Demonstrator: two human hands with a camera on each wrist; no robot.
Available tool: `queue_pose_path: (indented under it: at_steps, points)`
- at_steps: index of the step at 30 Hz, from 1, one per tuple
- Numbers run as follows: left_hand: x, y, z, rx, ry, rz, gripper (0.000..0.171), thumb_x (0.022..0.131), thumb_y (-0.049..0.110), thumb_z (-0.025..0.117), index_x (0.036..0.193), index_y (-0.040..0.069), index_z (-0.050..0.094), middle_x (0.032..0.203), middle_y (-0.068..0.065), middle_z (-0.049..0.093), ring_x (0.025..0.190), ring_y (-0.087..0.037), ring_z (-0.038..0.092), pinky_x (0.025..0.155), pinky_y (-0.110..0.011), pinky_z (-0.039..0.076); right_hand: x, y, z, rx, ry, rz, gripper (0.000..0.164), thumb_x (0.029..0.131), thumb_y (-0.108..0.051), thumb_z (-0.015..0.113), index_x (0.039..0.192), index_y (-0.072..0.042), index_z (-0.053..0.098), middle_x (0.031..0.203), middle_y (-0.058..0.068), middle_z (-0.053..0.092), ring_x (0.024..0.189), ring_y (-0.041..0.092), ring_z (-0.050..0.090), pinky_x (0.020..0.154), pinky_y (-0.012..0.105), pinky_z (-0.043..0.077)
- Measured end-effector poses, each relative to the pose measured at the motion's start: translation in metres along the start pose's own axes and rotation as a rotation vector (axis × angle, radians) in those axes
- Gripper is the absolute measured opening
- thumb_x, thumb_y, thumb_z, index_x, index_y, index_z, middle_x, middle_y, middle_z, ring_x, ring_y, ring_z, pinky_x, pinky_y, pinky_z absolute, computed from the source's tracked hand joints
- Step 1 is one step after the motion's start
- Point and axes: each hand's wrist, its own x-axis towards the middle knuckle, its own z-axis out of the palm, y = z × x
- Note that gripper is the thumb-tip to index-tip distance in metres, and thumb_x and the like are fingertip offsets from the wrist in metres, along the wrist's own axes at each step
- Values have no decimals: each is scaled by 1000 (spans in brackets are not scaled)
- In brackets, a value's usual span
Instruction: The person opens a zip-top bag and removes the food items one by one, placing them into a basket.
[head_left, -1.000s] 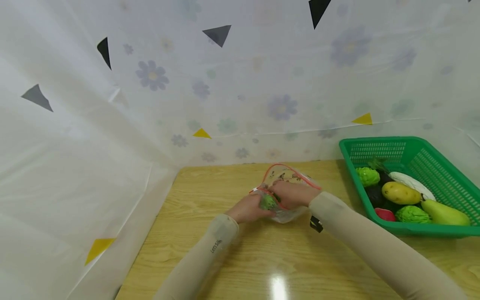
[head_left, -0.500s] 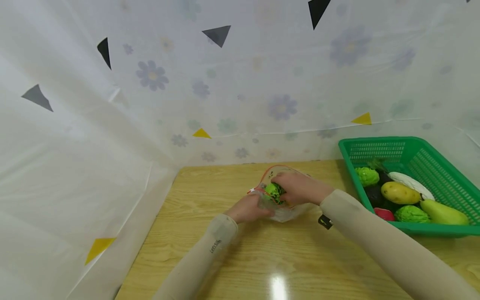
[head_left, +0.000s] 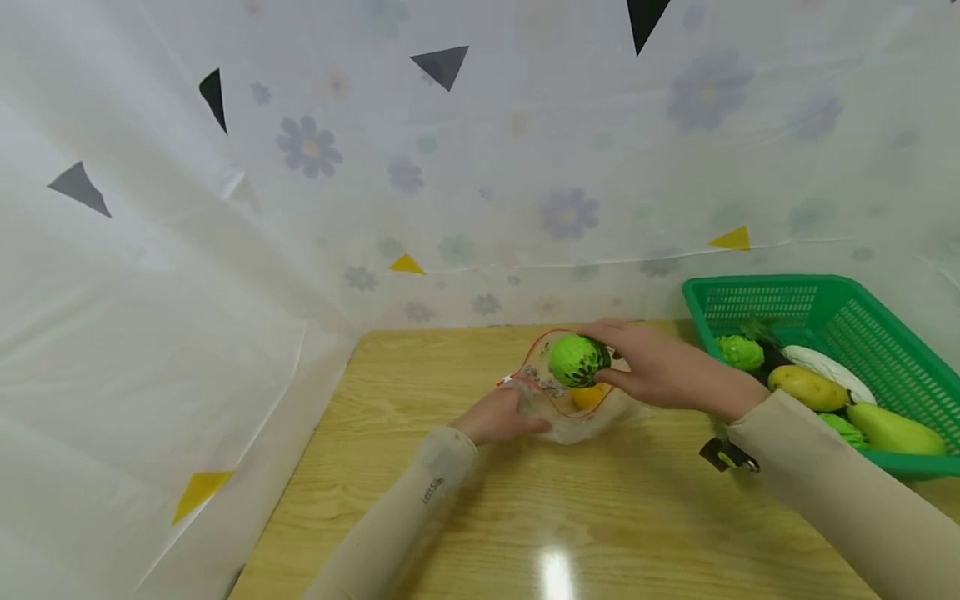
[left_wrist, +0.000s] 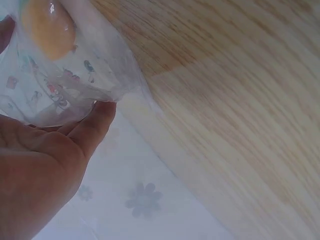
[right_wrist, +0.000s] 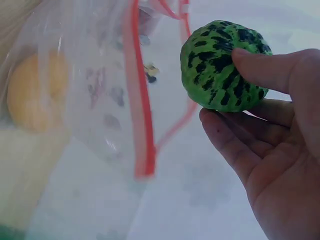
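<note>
My right hand point(head_left: 663, 364) pinches a round green vegetable with a bumpy surface point(head_left: 576, 360) between thumb and fingers, above the mouth of a clear zip bag. Dark streaks mark the vegetable point(right_wrist: 225, 66) in the right wrist view. My left hand point(head_left: 497, 416) holds the left side of the clear zip bag point(head_left: 573, 429), which has a red zip edge, small printed figures and a white slider. Its mouth gapes. Inside the bag lies an orange-yellow round fruit point(head_left: 589, 396), seen through the plastic in both wrist views.
At the right stands a green plastic basket point(head_left: 765, 287) with a yellow potato-like piece point(head_left: 806, 387), a green pear point(head_left: 896, 427), a white bumpy vegetable point(head_left: 827, 367) and other produce. Beneath everything is a wood-grain table point(head_left: 420, 358). A white patterned sheet point(head_left: 480, 167) hangs behind and at the left.
My right hand has come out of the bag, rising and moving right with the green vegetable. The orange-yellow fruit in the bag has come into sight. My left hand stays at the bag's side.
</note>
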Motion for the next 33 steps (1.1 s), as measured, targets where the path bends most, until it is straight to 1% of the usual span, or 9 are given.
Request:
queue_pose_path:
  at_steps: [2,4,7,10,14,18,23,27,33]
  points:
    - [0,1,0,3,2,0,52,88,54,73,67,17,43,63,7,35,53,-9,32,52,-27,34,-15,1,-14,-34,46,14,61,92,-16,75,147,-10,48,141,13,57,110,25,66,84,41,58]
    - [1,1,0,6,0,0,54,88,54,73,65,17,40,60,7,33,51,-8,29,51,-26,32,-31,5,-26,-75,95,32,62,90,-15,77,146,-9,50,139,15,58,109,27,66,82,43,57]
    - [1,3,0,15,-5,-5,55,88,55,73,64,17,40,58,7,33,51,-8,29,51,-26,32,-54,21,-39,-122,157,57,66,87,-13,80,145,-8,50,135,17,59,104,27,66,78,44,57]
    - [1,4,0,23,-6,-10,56,88,56,73,64,18,40,58,7,32,51,-8,29,52,-26,32,-77,40,-48,-163,190,112,69,85,-13,82,146,-7,50,135,18,59,97,24,67,75,45,56]
    - [1,3,0,28,-10,-14,55,87,56,73,64,17,41,59,7,33,51,-9,30,52,-27,32,-105,68,-52,-214,184,200,68,85,-14,81,144,-2,50,135,23,58,89,24,68,70,43,56]
    - [1,3,0,25,-5,-13,54,87,56,73,67,17,43,62,6,37,53,-9,33,52,-27,34,-127,97,-48,-229,107,287,66,88,-18,79,142,5,49,130,30,59,85,27,69,67,43,56]
    - [0,1,1,18,-1,-18,53,87,57,73,68,16,45,62,5,37,53,-10,33,53,-28,34,-145,122,-39,-193,-68,404,69,93,-27,74,143,10,45,133,39,53,97,42,67,73,51,55]
    - [-1,2,1,14,-5,-19,53,87,56,73,67,17,44,59,6,34,52,-10,30,52,-28,32,-153,131,-30,-209,-121,414,65,90,-22,76,139,12,49,132,42,53,104,49,64,75,54,54]
    - [-2,4,1,-1,-27,-31,54,89,56,71,63,18,42,53,7,30,48,-9,26,49,-27,30,-153,137,-19,-235,-183,390,62,84,-17,81,131,13,55,124,37,59,108,52,60,79,54,54]
